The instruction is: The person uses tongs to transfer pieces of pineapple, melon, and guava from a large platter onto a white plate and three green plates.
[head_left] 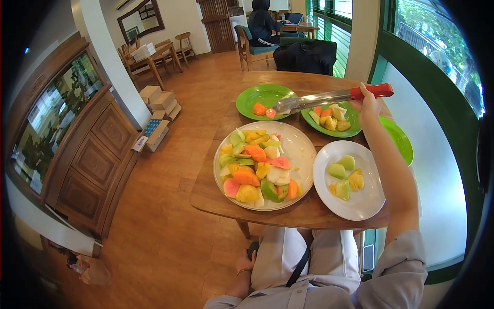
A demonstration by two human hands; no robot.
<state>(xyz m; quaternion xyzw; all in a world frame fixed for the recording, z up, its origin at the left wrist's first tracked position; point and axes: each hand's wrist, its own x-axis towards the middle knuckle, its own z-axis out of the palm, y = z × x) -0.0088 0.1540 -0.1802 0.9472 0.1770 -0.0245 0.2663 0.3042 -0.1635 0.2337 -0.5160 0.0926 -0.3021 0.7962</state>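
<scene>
My right hand (369, 106) is closed around the red handle of metal tongs (327, 98), which reach left across the table. The tongs' tips hang over the far-left green plate (247, 98), right at a small pink fruit piece (270, 114) beside orange pieces (259, 109). Another green plate (342, 132) with mixed cut fruit lies under the tongs' middle. Nearest me are a large cream plate (304, 149) heaped with cut fruit and a white plate (355, 208) with melon and pineapple pieces. My left hand (245, 261) is low beside my left thigh, its fingers by a dark object (252, 250).
A third green plate (404, 139) is partly hidden behind my right forearm. The wooden table (211, 193) stands beside a green-framed window. A black bag (306, 56) is beyond its far edge, and a person (262, 26) sits farther back. Boxes (159, 103) stand left on the floor.
</scene>
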